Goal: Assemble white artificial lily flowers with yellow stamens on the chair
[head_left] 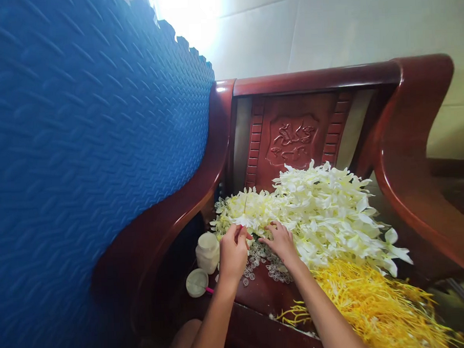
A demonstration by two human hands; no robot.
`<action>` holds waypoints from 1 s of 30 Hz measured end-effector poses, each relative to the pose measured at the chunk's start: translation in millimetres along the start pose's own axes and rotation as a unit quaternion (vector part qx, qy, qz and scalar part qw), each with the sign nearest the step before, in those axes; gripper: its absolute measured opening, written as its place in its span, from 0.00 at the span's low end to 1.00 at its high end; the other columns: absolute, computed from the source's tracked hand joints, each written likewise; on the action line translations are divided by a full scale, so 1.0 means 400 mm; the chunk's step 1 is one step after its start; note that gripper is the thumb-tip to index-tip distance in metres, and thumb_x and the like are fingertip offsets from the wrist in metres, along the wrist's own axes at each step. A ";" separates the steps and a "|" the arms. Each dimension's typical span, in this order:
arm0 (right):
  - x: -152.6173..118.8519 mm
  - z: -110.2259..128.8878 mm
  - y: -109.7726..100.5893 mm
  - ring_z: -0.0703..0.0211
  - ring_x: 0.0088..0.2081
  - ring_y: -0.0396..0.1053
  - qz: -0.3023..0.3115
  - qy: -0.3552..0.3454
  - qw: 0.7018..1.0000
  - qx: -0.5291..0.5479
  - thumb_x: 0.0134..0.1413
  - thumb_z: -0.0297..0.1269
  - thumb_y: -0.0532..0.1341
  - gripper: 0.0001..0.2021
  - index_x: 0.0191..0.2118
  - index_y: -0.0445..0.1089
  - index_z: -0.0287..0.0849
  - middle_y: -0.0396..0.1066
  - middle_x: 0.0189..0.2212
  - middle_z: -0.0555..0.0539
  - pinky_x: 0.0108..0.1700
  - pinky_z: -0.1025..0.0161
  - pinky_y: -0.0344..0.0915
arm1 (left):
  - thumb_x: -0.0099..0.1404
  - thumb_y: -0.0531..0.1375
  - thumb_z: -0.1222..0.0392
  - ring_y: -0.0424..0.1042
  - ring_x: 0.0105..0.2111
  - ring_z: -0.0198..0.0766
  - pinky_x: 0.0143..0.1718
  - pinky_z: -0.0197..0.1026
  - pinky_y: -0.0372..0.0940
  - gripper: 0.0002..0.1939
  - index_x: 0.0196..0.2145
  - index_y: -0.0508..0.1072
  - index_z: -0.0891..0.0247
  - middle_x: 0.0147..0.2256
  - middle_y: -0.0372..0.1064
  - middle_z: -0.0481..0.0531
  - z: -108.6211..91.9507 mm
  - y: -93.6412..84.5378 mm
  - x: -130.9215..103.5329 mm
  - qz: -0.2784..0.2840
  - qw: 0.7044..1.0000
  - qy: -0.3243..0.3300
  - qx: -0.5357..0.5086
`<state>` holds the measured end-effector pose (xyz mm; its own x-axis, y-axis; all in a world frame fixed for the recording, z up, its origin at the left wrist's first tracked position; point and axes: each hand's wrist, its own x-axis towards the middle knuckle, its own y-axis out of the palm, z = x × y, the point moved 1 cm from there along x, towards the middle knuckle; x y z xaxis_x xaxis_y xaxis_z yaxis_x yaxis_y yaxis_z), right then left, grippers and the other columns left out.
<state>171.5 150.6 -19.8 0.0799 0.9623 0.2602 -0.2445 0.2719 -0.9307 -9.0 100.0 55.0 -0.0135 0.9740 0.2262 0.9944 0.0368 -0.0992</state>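
My left hand [235,252] is closed in a pinch, with a thin upright stick [245,204] rising from the fingers; a bit of pinkish red shows at its base. Just right of it, my right hand [281,242] has its fingers apart and curved at the near edge of the white artificial flower petals [325,206]. Nothing can be made out in that hand. Small whitish openwork rings [253,265] lie on the seat between and below the hands.
Left of my left hand stand a white jar [208,254] and a round lid [196,282] with a pink-handled tool [209,290] across it. Yellow thread-like strands [376,306] heap at right. The carved wooden chair [316,80] encloses everything; blue foam matting [99,123] rises at left.
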 end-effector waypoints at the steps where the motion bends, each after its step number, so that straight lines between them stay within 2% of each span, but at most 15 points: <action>1: -0.004 -0.007 -0.012 0.47 0.53 0.63 0.006 -0.007 1.000 0.025 0.54 0.46 0.62 0.16 0.47 0.71 0.48 0.64 0.53 0.43 0.50 0.54 0.57 | 0.68 0.52 0.53 0.61 0.20 0.31 0.22 0.34 0.54 0.15 0.29 0.68 0.63 0.23 0.66 0.47 -0.001 0.000 -0.001 0.002 1.000 0.000 -0.001; 4: -0.012 -0.048 -0.076 0.48 0.48 0.66 0.012 -0.031 0.995 0.099 0.53 0.50 0.61 0.16 0.42 0.71 0.47 0.70 0.46 0.44 0.48 0.54 0.59 | 0.68 0.52 0.53 0.61 0.21 0.31 0.23 0.34 0.54 0.14 0.28 0.67 0.63 0.24 0.67 0.48 -0.002 0.002 -0.004 0.004 1.000 0.003 -0.004; 7: -0.018 -0.114 -0.156 0.51 0.40 0.68 -0.030 0.009 0.991 0.126 0.55 0.51 0.59 0.15 0.35 0.71 0.44 0.71 0.37 0.44 0.42 0.57 0.62 | 0.68 0.52 0.52 0.62 0.21 0.32 0.24 0.34 0.55 0.14 0.29 0.68 0.64 0.25 0.68 0.49 -0.002 0.008 -0.007 0.012 1.000 0.005 -0.010; 9: -0.028 -0.159 -0.192 0.51 0.39 0.67 -0.085 0.063 0.992 0.064 0.56 0.49 0.59 0.14 0.37 0.71 0.43 0.71 0.37 0.44 0.42 0.57 0.61 | 0.68 0.52 0.52 0.62 0.21 0.32 0.23 0.34 0.54 0.15 0.30 0.68 0.64 0.26 0.69 0.50 0.000 0.015 -0.009 0.019 1.000 0.004 -0.015; 11: -0.043 -0.195 -0.205 0.46 0.46 0.64 -0.137 0.125 0.982 -0.045 0.54 0.43 0.61 0.15 0.45 0.71 0.44 0.70 0.44 0.41 0.46 0.54 0.59 | 0.67 0.52 0.51 0.62 0.21 0.32 0.23 0.34 0.54 0.15 0.31 0.69 0.64 0.27 0.70 0.50 0.003 0.021 -0.012 0.024 1.000 0.001 -0.016; 13: -0.058 -0.217 -0.198 0.43 0.50 0.62 -0.135 0.154 0.974 -0.102 0.53 0.40 0.62 0.18 0.51 0.70 0.47 0.67 0.50 0.41 0.48 0.52 0.58 | 0.68 0.52 0.50 0.62 0.21 0.32 0.23 0.34 0.54 0.15 0.31 0.69 0.64 0.27 0.70 0.50 0.006 0.026 -0.015 0.027 1.000 -0.001 -0.010; 15: -0.066 -0.223 -0.183 0.44 0.51 0.61 -0.116 0.153 0.976 -0.106 0.55 0.39 0.60 0.15 0.48 0.73 0.48 0.66 0.50 0.42 0.48 0.53 0.57 | 0.68 0.52 0.50 0.62 0.21 0.32 0.24 0.34 0.53 0.15 0.31 0.69 0.64 0.27 0.70 0.50 0.009 0.030 -0.018 0.026 1.000 0.005 0.002; 17: -0.065 -0.218 -0.175 0.45 0.49 0.61 -0.129 0.143 0.977 -0.094 0.56 0.38 0.58 0.11 0.41 0.77 0.47 0.66 0.49 0.41 0.47 0.53 0.57 | 0.68 0.51 0.51 0.62 0.22 0.32 0.25 0.34 0.53 0.16 0.30 0.68 0.64 0.26 0.70 0.50 0.011 0.033 -0.021 0.027 0.999 0.017 0.016; 20: -0.051 -0.201 -0.186 0.46 0.46 0.62 -0.211 0.136 0.966 -0.062 0.56 0.37 0.56 0.12 0.35 0.78 0.45 0.66 0.47 0.40 0.46 0.53 0.57 | 0.68 0.51 0.50 0.62 0.23 0.32 0.25 0.34 0.53 0.16 0.29 0.68 0.63 0.26 0.70 0.50 0.012 0.037 -0.024 0.035 0.999 0.025 0.029; 22: -0.040 -0.188 -0.204 0.47 0.44 0.63 -0.268 0.132 0.954 -0.017 0.56 0.37 0.55 0.13 0.35 0.78 0.42 0.66 0.45 0.39 0.46 0.53 0.58 | 0.68 0.51 0.50 0.62 0.22 0.32 0.25 0.34 0.53 0.16 0.29 0.68 0.63 0.26 0.69 0.50 0.011 0.040 -0.026 0.037 0.999 0.024 0.031; 24: -0.034 -0.176 -0.224 0.49 0.42 0.64 -0.297 0.118 0.946 0.048 0.56 0.39 0.54 0.15 0.36 0.76 0.40 0.67 0.44 0.38 0.46 0.55 0.59 | 0.68 0.51 0.50 0.62 0.22 0.33 0.25 0.34 0.52 0.16 0.30 0.68 0.63 0.26 0.69 0.50 0.008 0.044 -0.029 0.040 0.998 0.025 0.032; 26: -0.035 -0.167 -0.240 0.52 0.40 0.66 -0.291 0.099 0.946 0.101 0.57 0.41 0.52 0.16 0.38 0.75 0.40 0.68 0.42 0.40 0.44 0.58 0.60 | 0.68 0.51 0.50 0.62 0.23 0.33 0.25 0.34 0.52 0.15 0.30 0.68 0.63 0.25 0.69 0.49 0.006 0.048 -0.034 0.045 0.998 0.028 0.037; 30: -0.047 -0.161 -0.258 0.55 0.35 0.68 -0.257 0.098 0.953 0.124 0.57 0.40 0.51 0.15 0.38 0.74 0.43 0.72 0.39 0.43 0.39 0.60 0.61 | 0.68 0.51 0.53 0.63 0.23 0.33 0.26 0.34 0.52 0.14 0.29 0.67 0.63 0.23 0.67 0.48 0.002 0.058 -0.044 0.059 0.996 0.036 0.060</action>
<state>257.5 103.8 54.9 0.4242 0.6877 0.5892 -0.3428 0.7242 -0.5984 14.1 83.7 48.1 0.1144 0.9549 0.2738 0.9687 -0.0462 -0.2437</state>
